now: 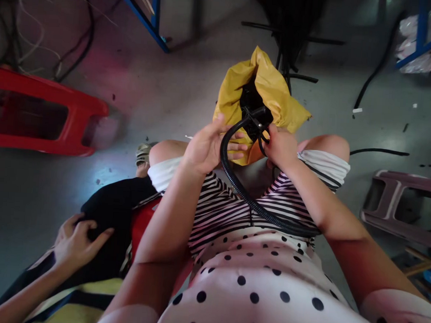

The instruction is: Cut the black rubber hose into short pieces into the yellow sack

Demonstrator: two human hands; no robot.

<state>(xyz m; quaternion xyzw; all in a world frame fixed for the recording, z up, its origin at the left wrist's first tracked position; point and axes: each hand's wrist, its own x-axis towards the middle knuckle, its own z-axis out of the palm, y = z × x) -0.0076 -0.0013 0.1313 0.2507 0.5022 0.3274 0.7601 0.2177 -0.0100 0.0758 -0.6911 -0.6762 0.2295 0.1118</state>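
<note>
A black corrugated hose (247, 200) curves from the mouth of a yellow bag (283, 95) down across my lap. My left hand (211, 145) is open beside the hose's upper bend, its palm turned up and its fingers spread behind the hose. At the bag's right side, the fingers of my right hand (282, 145) are closed on a thin black cable that loops near the hose end. Dark pieces fill the bag's opening; their kind is too dim to make out.
A red stool (72, 118) stands at left, a grey-purple stool (392, 196) at right. Beside me, another person's hand (77, 245) rests on dark trousers. Black tubes (376, 69) lie on the floor. Blue metal frames (154, 16) stand farther off.
</note>
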